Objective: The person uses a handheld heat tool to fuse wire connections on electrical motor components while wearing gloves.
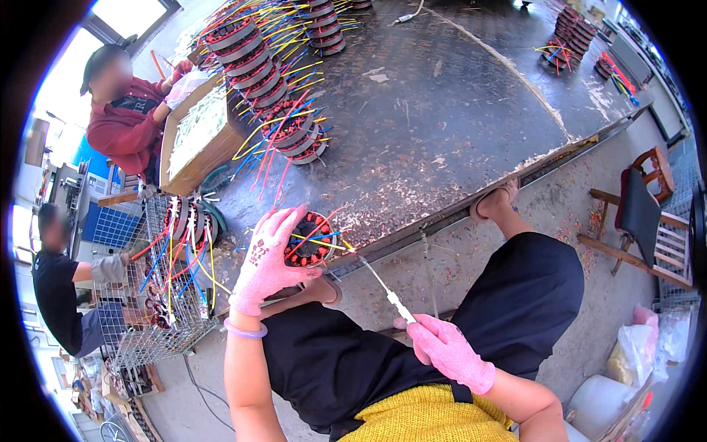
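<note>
My left hand [269, 254], in a pink glove, is wrapped round the side of a motor stator [312, 248] with red windings, at the table's near edge. Red, yellow and blue lead wires stick out from this stator. In my right hand [445, 345], also gloved in pink, is a slim white-handled tool [400, 306] with a long thin metal end. Its tip points up and left, right by the end of a yellow wire, where a small orange glow shows. Whether tip and wire touch I cannot tell.
Stacked stators [254, 70] with loose wires stand on the dark table [442, 132]. At left are a carton [213, 151] of white pieces, a wire basket [177, 335] with stators, and two people at work. A wooden chair [641, 217] is at right; plastic bags [637, 350] lie below it.
</note>
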Demonstrator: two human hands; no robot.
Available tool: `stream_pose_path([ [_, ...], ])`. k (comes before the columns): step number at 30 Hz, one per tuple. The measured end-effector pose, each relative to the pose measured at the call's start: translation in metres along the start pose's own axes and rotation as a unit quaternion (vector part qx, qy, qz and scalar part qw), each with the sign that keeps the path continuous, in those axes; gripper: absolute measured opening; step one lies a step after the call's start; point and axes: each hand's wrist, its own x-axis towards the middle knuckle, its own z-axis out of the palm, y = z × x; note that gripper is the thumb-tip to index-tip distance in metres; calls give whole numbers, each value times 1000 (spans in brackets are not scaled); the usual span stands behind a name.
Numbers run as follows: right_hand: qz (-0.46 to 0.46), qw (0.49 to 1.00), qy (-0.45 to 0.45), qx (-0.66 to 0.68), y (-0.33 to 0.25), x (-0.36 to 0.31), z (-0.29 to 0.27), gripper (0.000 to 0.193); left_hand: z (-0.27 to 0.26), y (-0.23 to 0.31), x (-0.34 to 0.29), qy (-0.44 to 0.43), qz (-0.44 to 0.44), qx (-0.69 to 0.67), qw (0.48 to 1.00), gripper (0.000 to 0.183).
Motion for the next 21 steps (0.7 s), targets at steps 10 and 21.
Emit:
stream_pose_path([
  [10, 0, 1000, 14, -12, -4, -2, 0, 35, -3, 3, -1, -4, -22, -8, 1000, 99],
  [21, -14, 1000, 4, 2, -7, -2, 2, 36, -3, -1, -4, -1, 22, 2, 1000, 92],
])
